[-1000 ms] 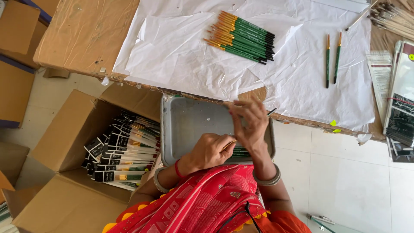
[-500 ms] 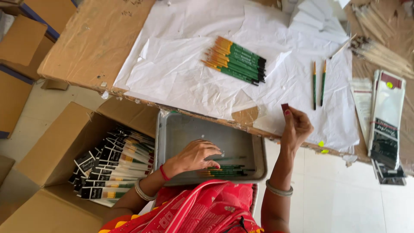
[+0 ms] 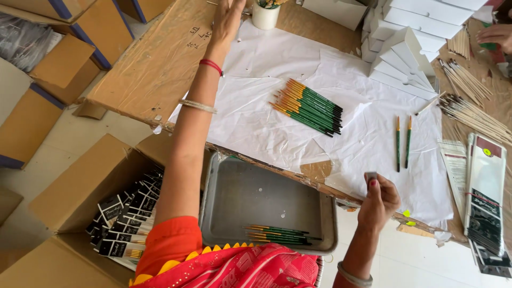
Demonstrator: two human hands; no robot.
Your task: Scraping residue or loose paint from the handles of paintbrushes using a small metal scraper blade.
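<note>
Right hand (image 3: pixel 377 200) pinches a small grey block (image 3: pixel 371 176) at the edge of the white paper sheet (image 3: pixel 256 122). Left hand (image 3: pixel 226 20) stretches to twelve o'clock near a white cup (image 3: pixel 265 15) (its grip cannot be told). Green-handled paintbrushes (image 3: pixel 308 106) lie bundled at eleven o'clock; a few rest in the grey metal tray (image 3: pixel 240 197), kept within reach.

A small packing workshop: green-handled paintbrushes (image 3: pixel 309 106) heaped mid-surface on white paper (image 3: pixel 266 122), white cartons (image 3: pixel 405 53) stacked at the far right corner, packaged brush sets in a floor-level cardboard box (image 3: pixel 80 181).
</note>
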